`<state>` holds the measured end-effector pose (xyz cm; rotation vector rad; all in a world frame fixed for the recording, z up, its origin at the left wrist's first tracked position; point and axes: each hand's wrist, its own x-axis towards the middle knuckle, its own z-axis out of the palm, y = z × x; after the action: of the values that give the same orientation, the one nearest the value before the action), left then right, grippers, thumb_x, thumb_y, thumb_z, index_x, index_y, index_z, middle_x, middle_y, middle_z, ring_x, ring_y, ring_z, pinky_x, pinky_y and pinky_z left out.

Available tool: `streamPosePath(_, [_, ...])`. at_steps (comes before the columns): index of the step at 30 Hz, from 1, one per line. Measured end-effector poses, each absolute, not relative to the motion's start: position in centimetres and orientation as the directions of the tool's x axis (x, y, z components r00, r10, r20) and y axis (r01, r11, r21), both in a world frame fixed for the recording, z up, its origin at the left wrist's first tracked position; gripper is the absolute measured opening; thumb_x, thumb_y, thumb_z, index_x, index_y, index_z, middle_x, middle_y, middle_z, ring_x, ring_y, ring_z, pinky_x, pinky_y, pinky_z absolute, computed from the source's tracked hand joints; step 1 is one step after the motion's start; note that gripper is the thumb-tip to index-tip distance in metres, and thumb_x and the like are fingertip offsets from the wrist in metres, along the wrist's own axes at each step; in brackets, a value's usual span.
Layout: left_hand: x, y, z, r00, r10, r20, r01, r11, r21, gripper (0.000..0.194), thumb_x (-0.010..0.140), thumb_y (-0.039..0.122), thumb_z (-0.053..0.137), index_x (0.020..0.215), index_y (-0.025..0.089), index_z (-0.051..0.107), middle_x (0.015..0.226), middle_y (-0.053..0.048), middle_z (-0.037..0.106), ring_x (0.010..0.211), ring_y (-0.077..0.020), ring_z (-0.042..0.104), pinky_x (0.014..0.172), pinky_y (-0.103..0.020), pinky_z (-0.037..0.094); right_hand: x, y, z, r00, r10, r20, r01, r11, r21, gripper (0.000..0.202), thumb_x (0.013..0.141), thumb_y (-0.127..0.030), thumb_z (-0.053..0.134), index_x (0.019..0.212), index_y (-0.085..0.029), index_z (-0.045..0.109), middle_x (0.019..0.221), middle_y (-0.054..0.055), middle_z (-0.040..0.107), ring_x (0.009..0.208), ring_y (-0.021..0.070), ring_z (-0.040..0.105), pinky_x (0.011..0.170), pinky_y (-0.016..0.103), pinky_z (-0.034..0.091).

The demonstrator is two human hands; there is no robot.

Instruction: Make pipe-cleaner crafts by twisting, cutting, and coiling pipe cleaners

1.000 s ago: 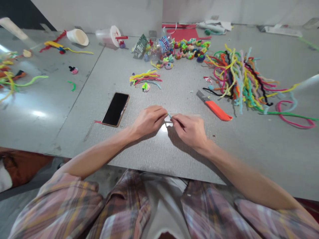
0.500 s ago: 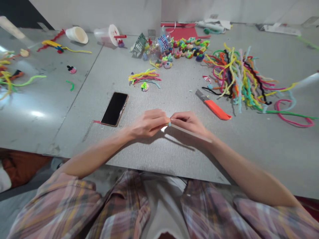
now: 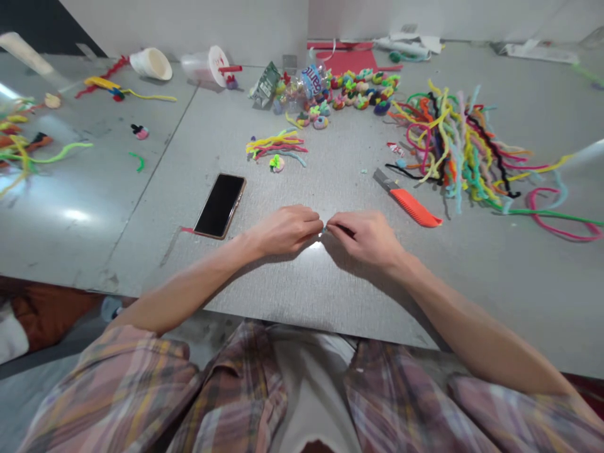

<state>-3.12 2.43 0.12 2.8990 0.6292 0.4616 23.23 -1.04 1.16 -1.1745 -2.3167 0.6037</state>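
Observation:
Over the grey table my left hand (image 3: 295,229) and my right hand (image 3: 363,236) meet almost fingertip to fingertip. Between them shows a tiny bit of light blue pipe cleaner (image 3: 323,231), mostly hidden by the fingers. Both hands are closed in a pinch on it. A black phone (image 3: 220,206) lies left of my left hand. To the right of my right hand rests an orange-handled cutter (image 3: 415,207), its blade pointing up and left. Beyond the hands are a small bundle of pipe cleaners (image 3: 278,146) and a small finished figure (image 3: 277,164).
A big pile of coloured pipe cleaners (image 3: 457,151) spreads at the right. Many small figures (image 3: 361,91) and a crumpled plastic bottle (image 3: 309,85) stand at the back. A lidded cup (image 3: 207,66) and a white paper cup (image 3: 151,64) lie on their sides, back left.
The pale strand that stretched from the fingertips along my right wrist no longer shows, nor does its shadow. My right hand has turned slightly; the fingertips stay close together.

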Motion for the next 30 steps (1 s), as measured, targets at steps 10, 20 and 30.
streamPosePath(10, [-2.5, 1.4, -0.3, 0.524, 0.697, 0.489, 0.468, -0.716, 0.518, 0.033, 0.122, 0.032, 0.050, 0.102, 0.019, 0.073, 0.093, -0.006, 0.077, 0.087, -0.0189, 0.070, 0.082, -0.034, 0.053, 22.5, -2.3, 0.2, -0.474, 0.814, 0.336, 0.674, 0.581, -0.456, 0.031, 0.116, -0.031, 0.051, 0.102, -0.022, 0.077, 0.092, 0.008, 0.082, 0.076, 0.0205, 0.064, 0.070, 0.037, 0.037])
streamPosePath(20, [-3.1, 0.8, 0.6, 0.663, 0.562, 0.496, 0.231, -0.783, 0.578, 0.031, 0.122, 0.034, 0.048, 0.111, 0.021, 0.075, 0.090, -0.006, 0.075, 0.081, -0.0183, 0.070, 0.075, -0.033, 0.053, 22.8, -0.5, 0.4, -0.506, 0.855, 0.113, 0.295, 0.294, -0.909, 0.038, 0.111, -0.053, 0.067, 0.091, -0.023, 0.079, 0.078, 0.001, 0.074, 0.071, 0.0173, 0.063, 0.070, 0.033, 0.047])
streamPosePath(30, [-3.8, 3.2, 0.5, 0.910, 0.323, 0.260, 0.258, -0.932, 0.256, 0.026, 0.114, 0.018, 0.054, 0.094, 0.021, 0.070, 0.087, -0.007, 0.072, 0.083, -0.0228, 0.066, 0.079, -0.037, 0.048, 24.4, 0.7, 0.9, -0.564, 0.812, 0.148, 0.453, 0.454, -0.767, 0.028, 0.111, -0.041, 0.062, 0.096, -0.025, 0.081, 0.087, 0.004, 0.081, 0.078, 0.0203, 0.068, 0.080, 0.036, 0.049])
